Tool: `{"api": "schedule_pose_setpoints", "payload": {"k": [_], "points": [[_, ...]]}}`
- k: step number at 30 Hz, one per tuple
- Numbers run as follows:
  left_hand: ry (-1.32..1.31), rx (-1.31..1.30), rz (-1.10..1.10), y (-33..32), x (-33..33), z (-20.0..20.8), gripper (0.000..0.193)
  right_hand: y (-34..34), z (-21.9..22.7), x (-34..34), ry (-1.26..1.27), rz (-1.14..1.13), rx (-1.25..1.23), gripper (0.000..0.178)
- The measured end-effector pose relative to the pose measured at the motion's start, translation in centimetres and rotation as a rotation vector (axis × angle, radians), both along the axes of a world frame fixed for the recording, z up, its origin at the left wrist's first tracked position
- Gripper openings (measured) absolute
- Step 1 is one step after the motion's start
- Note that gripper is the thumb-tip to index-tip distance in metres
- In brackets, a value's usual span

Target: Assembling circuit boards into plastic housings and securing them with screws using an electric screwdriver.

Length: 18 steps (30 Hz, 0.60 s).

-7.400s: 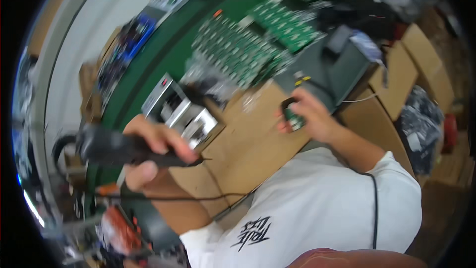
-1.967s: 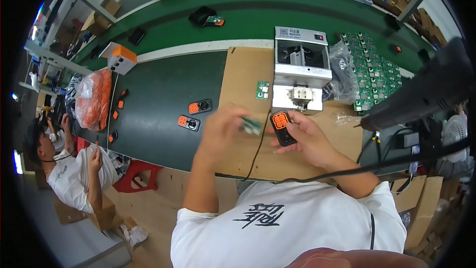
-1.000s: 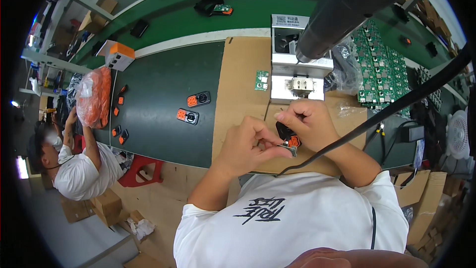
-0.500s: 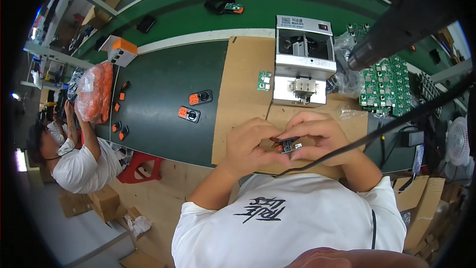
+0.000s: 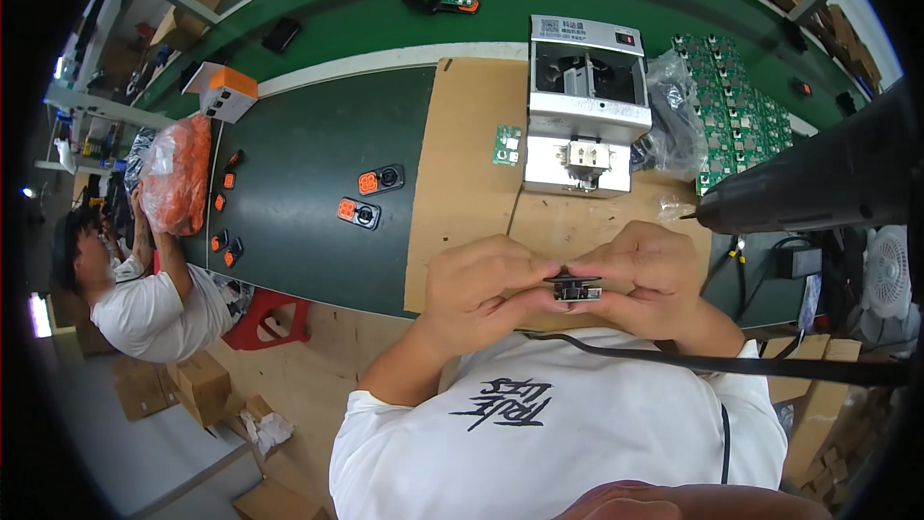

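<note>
Close to my chest, a small black device (image 5: 576, 280) with a silvery metal part on its near edge is pinched between both hands. My left hand (image 5: 484, 287) closes thumb and fingertips on its left end. On the opposite end, the fingers of my right hand (image 5: 647, 281) press in the same way. The device's middle shows between the fingertips; its ends are hidden. A brown cardboard sheet (image 5: 465, 173) lies beyond my hands. On it, a silver box-shaped machine (image 5: 587, 117) stands with a small green circuit board (image 5: 506, 144) to its left.
A dark pen-shaped power tool (image 5: 804, 197) hangs at the right, its cable (image 5: 664, 358) crossing near my right forearm. Green circuit boards (image 5: 736, 116) lie behind it. Orange-and-black devices (image 5: 380, 179) rest on the left. A co-worker (image 5: 159, 313) sits far left by an orange bag (image 5: 176, 178).
The small device has turned level between my hands, and my fingers have straightened along it. The hanging power tool has swung lower, and its cable has dropped toward my right forearm.
</note>
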<state>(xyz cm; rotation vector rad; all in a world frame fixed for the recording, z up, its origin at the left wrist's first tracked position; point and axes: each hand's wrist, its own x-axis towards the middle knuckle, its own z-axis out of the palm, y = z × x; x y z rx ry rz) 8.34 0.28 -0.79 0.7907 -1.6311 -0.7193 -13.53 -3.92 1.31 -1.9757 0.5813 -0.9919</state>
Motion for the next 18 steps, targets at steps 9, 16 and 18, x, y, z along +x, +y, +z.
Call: {"api": "schedule_pose_setpoints", "payload": {"k": [9,16,18], "points": [[-0.107,0.051,0.063,-0.6,-1.8,-2.2,0.021,-0.4,-1.7,-1.1,-0.008,-0.066,0.295,0.033],[-0.162,0.299,0.074,-4.2,-3.1,-2.7,0.031,-0.6,-9.5,-4.3,-0.22,-0.056,0.706,0.029],[0.194,0.198,0.228,-7.3,-2.3,-0.1,0.059,-1.0,-10.4,-5.1,-0.374,0.052,0.742,0.029]]}}
